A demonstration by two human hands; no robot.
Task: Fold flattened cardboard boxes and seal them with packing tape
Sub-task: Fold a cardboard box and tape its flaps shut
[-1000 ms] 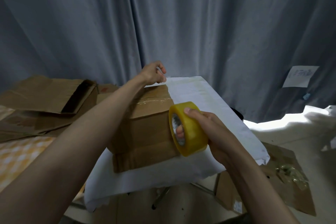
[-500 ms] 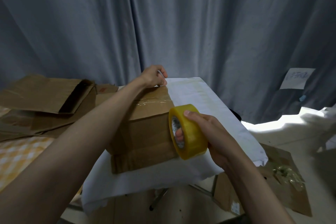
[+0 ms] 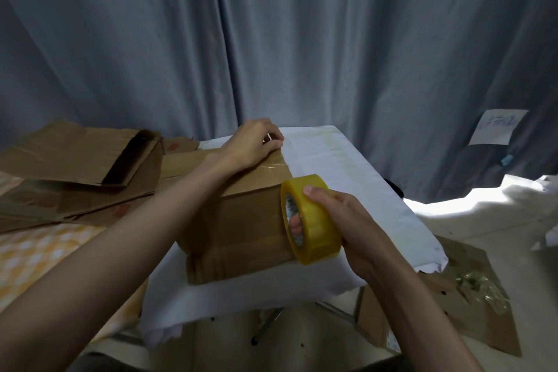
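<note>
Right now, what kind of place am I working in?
Probably a makeshift packing spot in a home: grey curtains behind, a white-covered table, and flattened cardboard piled on a checked cloth.

Bare white bench [image 3: 347, 166] lies open right of my box [image 3: 241, 220]; flattened cardboard [image 3: 75, 166] crowds the left; curtain [image 3: 271, 39] blocks behind.
</note>
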